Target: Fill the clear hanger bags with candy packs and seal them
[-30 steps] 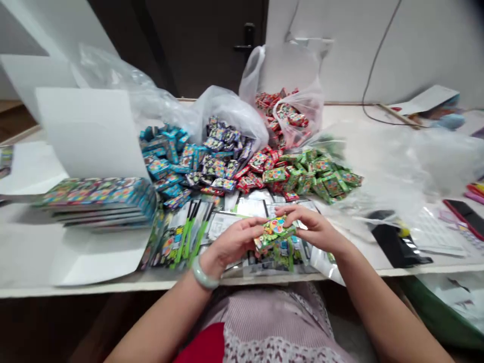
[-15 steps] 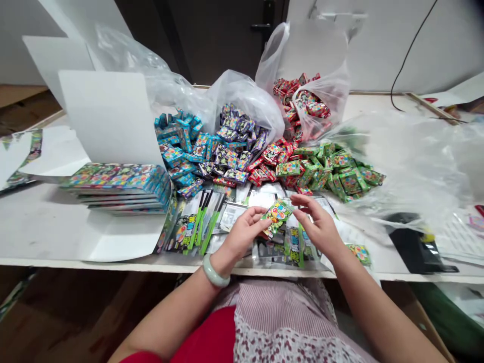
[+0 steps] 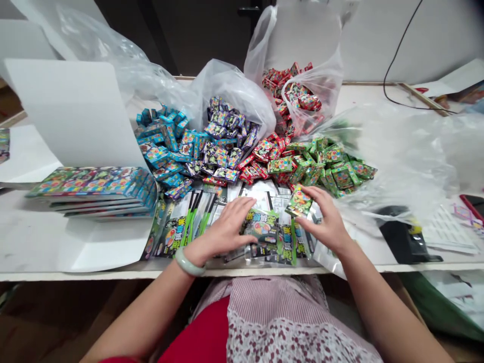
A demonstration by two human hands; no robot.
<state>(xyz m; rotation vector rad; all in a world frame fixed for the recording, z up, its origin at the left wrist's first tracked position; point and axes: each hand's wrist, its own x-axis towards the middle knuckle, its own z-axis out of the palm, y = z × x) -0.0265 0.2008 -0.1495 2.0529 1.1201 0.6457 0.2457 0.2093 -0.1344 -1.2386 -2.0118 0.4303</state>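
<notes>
My right hand (image 3: 328,218) grips a small green printed packet (image 3: 299,201) between thumb and fingers, above the pouches. With fingers stretched and thumb apart, my left hand (image 3: 227,228) is over a printed clear-and-black pouch (image 3: 261,226); whether it touches the pouch I cannot tell. More pouches with green stripes (image 3: 174,233) lie to its left, overlapping along the front of the table. Just beyond my right hand is a heap of small green boxes (image 3: 342,171).
Heaps of blue boxes (image 3: 166,146), purple boxes (image 3: 223,146) and red boxes (image 3: 264,151) spill from plastic bags (image 3: 238,83). At left, an open white carton (image 3: 79,111) holds stacked printed packs (image 3: 98,184). A black object (image 3: 401,234) and loose clear plastic (image 3: 408,161) are at right.
The green packet has passed from my left hand to my right. My left hand has moved left and opened over the pouches. The view has shifted slightly.
</notes>
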